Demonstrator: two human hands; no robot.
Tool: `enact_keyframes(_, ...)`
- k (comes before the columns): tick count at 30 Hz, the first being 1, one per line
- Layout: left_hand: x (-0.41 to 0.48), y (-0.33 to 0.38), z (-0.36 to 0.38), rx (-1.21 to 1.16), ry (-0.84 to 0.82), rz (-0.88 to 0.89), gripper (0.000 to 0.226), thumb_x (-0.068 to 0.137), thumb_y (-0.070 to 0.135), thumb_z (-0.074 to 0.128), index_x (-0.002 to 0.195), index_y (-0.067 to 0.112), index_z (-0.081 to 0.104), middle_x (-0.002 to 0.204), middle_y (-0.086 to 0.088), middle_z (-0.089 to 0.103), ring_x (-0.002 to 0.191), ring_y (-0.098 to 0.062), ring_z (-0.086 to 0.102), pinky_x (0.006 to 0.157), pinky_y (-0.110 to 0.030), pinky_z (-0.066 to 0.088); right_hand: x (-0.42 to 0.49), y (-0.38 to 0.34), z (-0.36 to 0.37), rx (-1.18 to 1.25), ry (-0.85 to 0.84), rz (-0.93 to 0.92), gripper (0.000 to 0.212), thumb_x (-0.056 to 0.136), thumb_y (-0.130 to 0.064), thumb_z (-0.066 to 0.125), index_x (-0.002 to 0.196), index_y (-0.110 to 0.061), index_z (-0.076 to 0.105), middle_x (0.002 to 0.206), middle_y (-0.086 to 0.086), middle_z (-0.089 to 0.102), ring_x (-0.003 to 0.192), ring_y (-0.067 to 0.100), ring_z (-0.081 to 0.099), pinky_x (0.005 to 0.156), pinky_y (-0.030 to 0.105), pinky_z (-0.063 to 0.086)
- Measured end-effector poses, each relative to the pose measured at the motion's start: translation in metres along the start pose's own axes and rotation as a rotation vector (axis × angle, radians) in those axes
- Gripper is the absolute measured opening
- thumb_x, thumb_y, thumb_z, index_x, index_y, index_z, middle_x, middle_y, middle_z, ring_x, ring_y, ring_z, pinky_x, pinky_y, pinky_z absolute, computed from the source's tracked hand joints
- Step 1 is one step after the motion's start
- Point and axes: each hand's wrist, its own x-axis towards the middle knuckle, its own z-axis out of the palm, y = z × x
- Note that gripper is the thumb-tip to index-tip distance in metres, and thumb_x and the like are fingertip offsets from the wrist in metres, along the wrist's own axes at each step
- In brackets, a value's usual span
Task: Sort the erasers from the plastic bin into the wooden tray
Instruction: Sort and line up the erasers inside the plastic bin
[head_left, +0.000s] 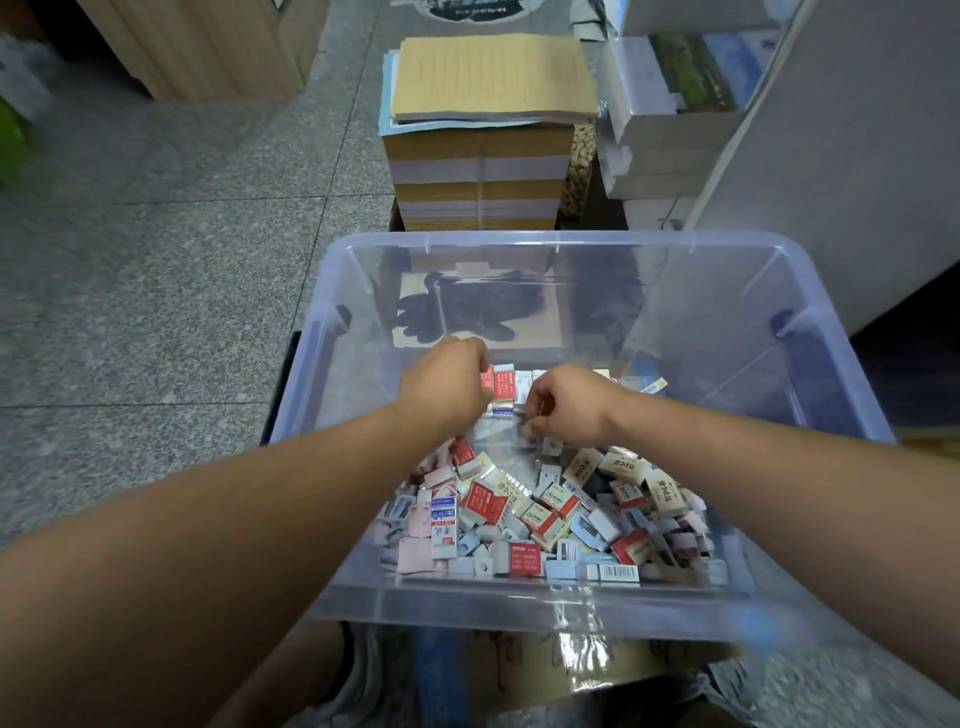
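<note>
A clear plastic bin (332, 364) sits in front of me with a loose heap of several boxed erasers (524, 509) in its near half. At the far side of the bin floor a neat row of erasers (511, 387) stands side by side. My left hand (447, 384) reaches in with fingers curled at the left end of that row, touching a red eraser (487, 376). My right hand (569, 402) hovers just right of the row, fingers curled; what it holds is hidden. No wooden tray is visible.
Behind the bin stands a tall stack of paper pads (483, 156). Boxes and books (670, 114) pile up at the back right beside a white cabinet (831, 171). Grey stone floor (156, 234) stretches to the left. A cardboard box (597, 665) lies under the bin.
</note>
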Motion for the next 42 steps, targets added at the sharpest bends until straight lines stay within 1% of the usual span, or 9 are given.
enact_keyframes(3, -0.015, 0.01, -0.038, -0.117, 0.04, 0.06, 0.003, 0.091, 0.026, 0.063, 0.094, 0.026, 0.061, 0.09, 0.002, 0.067, 0.086, -0.021, 0.062, 0.074, -0.033, 0.051, -0.013, -0.006, -0.003, 0.0, -0.035, -0.021, 0.007, 0.092, -0.02, 0.071, 0.092, -0.014, 0.075, 0.082, -0.005, 0.069, 0.073, 0.014, 0.065, 0.06, 0.022, 0.051)
enact_keyframes(7, -0.053, 0.0, -0.099, -0.196, 0.25, 0.17, 0.009, 0.093, 0.022, 0.059, 0.092, 0.021, 0.068, 0.086, 0.004, 0.066, 0.081, -0.016, 0.062, 0.075, -0.034, 0.052, -0.019, -0.025, 0.0, -0.014, -0.141, -0.024, 0.007, 0.092, -0.027, 0.071, 0.095, -0.022, 0.074, 0.094, -0.003, 0.074, 0.085, 0.019, 0.071, 0.08, 0.033, 0.06)
enact_keyframes(11, -0.083, -0.03, -0.121, -0.195, 0.482, 0.045, 0.027, 0.094, 0.029, 0.06, 0.119, 0.018, 0.063, 0.122, -0.004, 0.051, 0.108, -0.023, 0.055, 0.092, -0.037, 0.048, -0.014, -0.045, 0.014, -0.082, -0.262, -0.021, 0.058, 0.091, -0.049, 0.069, 0.14, -0.022, 0.055, 0.133, 0.001, 0.064, 0.113, 0.022, 0.064, 0.103, 0.04, 0.05)
enact_keyframes(14, -0.088, -0.048, -0.113, -0.302, 0.406, -0.109, 0.045, 0.093, 0.034, 0.06, 0.134, 0.014, 0.054, 0.131, -0.009, 0.05, 0.117, -0.027, 0.054, 0.101, -0.042, 0.046, -0.005, -0.057, 0.029, -0.018, -0.338, 0.017, 0.088, 0.083, -0.068, 0.067, 0.155, -0.029, 0.034, 0.145, 0.002, 0.056, 0.121, 0.024, 0.06, 0.108, 0.043, 0.046)
enact_keyframes(18, -0.083, -0.054, -0.101, -0.509, 0.343, -0.185, 0.027, 0.09, 0.034, 0.06, 0.111, 0.017, 0.058, 0.108, -0.004, 0.062, 0.093, -0.022, 0.061, 0.072, -0.034, 0.046, 0.007, -0.068, 0.047, 0.065, -0.269, -0.004, 0.085, 0.087, -0.07, 0.06, 0.155, -0.028, 0.03, 0.148, 0.005, 0.054, 0.125, 0.026, 0.058, 0.11, 0.044, 0.043)
enact_keyframes(24, -0.08, -0.057, -0.101, -0.494, 0.349, -0.186, 0.026, 0.091, 0.035, 0.059, 0.112, 0.021, 0.054, 0.11, 0.0, 0.057, 0.096, -0.022, 0.059, 0.081, -0.041, 0.051, 0.015, -0.088, 0.059, -0.167, -0.25, -0.194, 0.103, 0.086, -0.065, 0.065, 0.163, -0.028, 0.008, 0.169, -0.003, 0.013, 0.155, 0.026, 0.012, 0.123, 0.039, 0.015)
enact_keyframes(29, -0.079, -0.058, -0.101, -0.457, 0.331, -0.194, 0.031, 0.09, 0.036, 0.059, 0.116, 0.021, 0.051, 0.114, 0.002, 0.054, 0.102, -0.021, 0.056, 0.083, -0.041, 0.049, 0.027, -0.093, 0.059, -0.255, -0.33, -0.25, 0.108, 0.083, -0.07, 0.066, 0.163, -0.027, 0.007, 0.158, -0.001, 0.029, 0.145, 0.027, 0.03, 0.119, 0.039, 0.029)
enact_keyframes(32, -0.077, -0.058, -0.1, -0.457, 0.328, -0.196, 0.031, 0.09, 0.036, 0.06, 0.116, 0.021, 0.05, 0.113, 0.002, 0.054, 0.102, -0.022, 0.056, 0.083, -0.041, 0.049, 0.03, -0.092, 0.059, -0.266, -0.376, -0.232, 0.096, 0.084, -0.071, 0.063, 0.158, -0.022, 0.024, 0.138, 0.0, 0.039, 0.129, 0.026, 0.049, 0.11, 0.043, 0.041)
enact_keyframes(42, -0.077, -0.057, -0.101, -0.458, 0.318, -0.181, 0.039, 0.091, 0.036, 0.062, 0.123, 0.019, 0.047, 0.118, 0.001, 0.055, 0.107, -0.024, 0.056, 0.089, -0.044, 0.05, 0.032, -0.092, 0.061, -0.169, -0.287, -0.35, 0.065, 0.078, -0.058, 0.079, 0.115, -0.019, 0.041, 0.104, -0.002, 0.049, 0.091, 0.018, 0.052, 0.077, 0.033, 0.045)
